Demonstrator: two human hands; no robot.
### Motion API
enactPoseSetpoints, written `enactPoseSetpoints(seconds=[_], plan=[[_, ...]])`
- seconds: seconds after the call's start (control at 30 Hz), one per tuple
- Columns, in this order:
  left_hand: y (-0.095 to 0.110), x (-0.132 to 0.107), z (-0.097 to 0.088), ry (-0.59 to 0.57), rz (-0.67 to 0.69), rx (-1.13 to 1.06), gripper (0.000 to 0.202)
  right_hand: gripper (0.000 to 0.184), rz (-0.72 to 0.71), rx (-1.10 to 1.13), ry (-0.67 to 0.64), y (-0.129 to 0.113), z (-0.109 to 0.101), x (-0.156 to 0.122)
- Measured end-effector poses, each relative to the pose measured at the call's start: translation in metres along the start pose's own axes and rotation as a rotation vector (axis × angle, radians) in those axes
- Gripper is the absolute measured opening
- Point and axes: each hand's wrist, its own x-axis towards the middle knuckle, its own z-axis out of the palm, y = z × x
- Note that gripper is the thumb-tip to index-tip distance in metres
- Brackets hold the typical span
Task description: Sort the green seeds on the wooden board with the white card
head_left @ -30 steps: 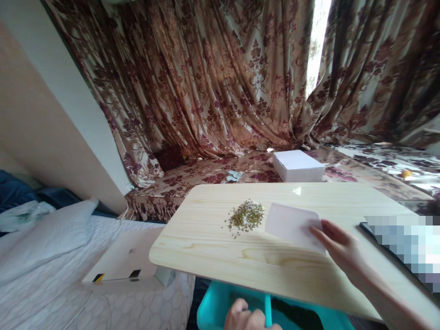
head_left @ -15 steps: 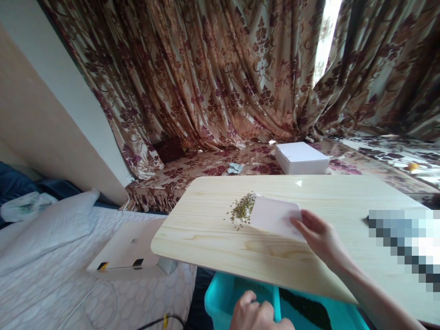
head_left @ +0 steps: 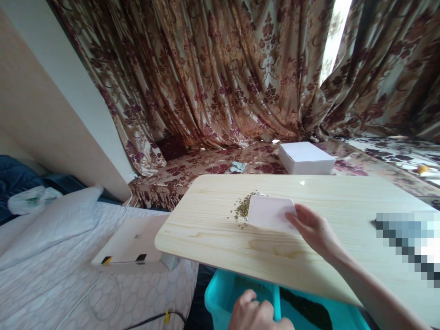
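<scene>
Right hand [head_left: 311,225] pinches the flat white rectangular sheet [head_left: 270,213] — edge at the loose green-brown grains [head_left: 243,207] on the pale wood-grain table [head_left: 206,243]; a hard push could scatter them. Left hand [head_left: 257,314] at the turquoise plastic bin [head_left: 217,300] — grip unclear.

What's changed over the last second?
The right hand has slid the card left across the table, and it now hides the right part of the pile. Nothing was newly grasped or let go. Unchanged: the card in the right hand, the left hand at the bin, the white box behind the table.
</scene>
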Motion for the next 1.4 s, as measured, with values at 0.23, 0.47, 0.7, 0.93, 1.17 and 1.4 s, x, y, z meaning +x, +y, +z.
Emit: enactPoseSetpoints(seconds=[0.23, 0.47, 0.7, 0.93, 1.17, 1.4], plan=[[-0.02, -0.001, -0.023, -0.003, 0.139, -0.076, 0.028, 0.028, -0.021, 0.018, -0.026, 0.001, 0.005, 0.004], [-0.028, -0.003, -0.025, -0.047, 0.19, -0.162, 0.025, 0.027, -0.038, -0.012, -0.082, 0.0, 0.0, 0.0], [-0.032, -0.001, -0.033, -0.134, 0.179, -0.219, 0.034, 0.033, -0.044, -0.057, -0.084, -0.005, 0.006, -0.002], [-0.032, 0.001, -0.038, -0.171, 0.145, -0.204, 0.035, 0.03, -0.064, -0.098, -0.022, -0.008, 0.004, -0.003], [-0.034, 0.001, -0.037, -0.164, 0.181, -0.226, 0.035, 0.026, -0.064, -0.113, -0.055, -0.007, 0.005, -0.003], [-0.025, 0.004, -0.046, -0.244, 0.075, -0.186, 0.033, 0.022, -0.075, -0.076, -0.01, -0.016, 0.012, -0.005]])
